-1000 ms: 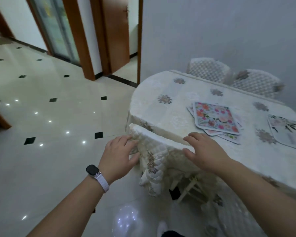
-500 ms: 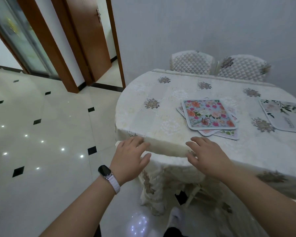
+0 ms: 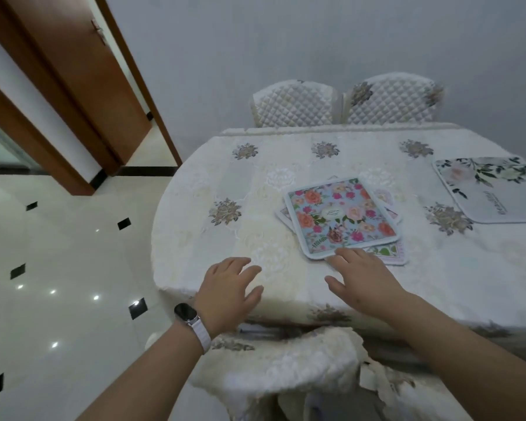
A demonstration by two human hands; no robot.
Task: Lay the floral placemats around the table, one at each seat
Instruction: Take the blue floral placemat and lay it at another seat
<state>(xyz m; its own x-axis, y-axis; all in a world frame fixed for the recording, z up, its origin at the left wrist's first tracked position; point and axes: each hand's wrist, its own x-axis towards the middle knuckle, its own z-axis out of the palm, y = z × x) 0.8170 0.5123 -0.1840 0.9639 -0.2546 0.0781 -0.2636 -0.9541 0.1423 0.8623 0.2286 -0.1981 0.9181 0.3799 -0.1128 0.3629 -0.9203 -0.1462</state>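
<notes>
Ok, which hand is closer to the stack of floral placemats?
Right. The right hand has its fingertips at the near edge of the placemat stack; the left hand is over the tablecloth, apart, to the stack's left.

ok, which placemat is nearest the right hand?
The blue placemat with pink and orange roses, top of the stack: right hand fingers reach its near edge. The white leafy placemat lies far right.
</notes>
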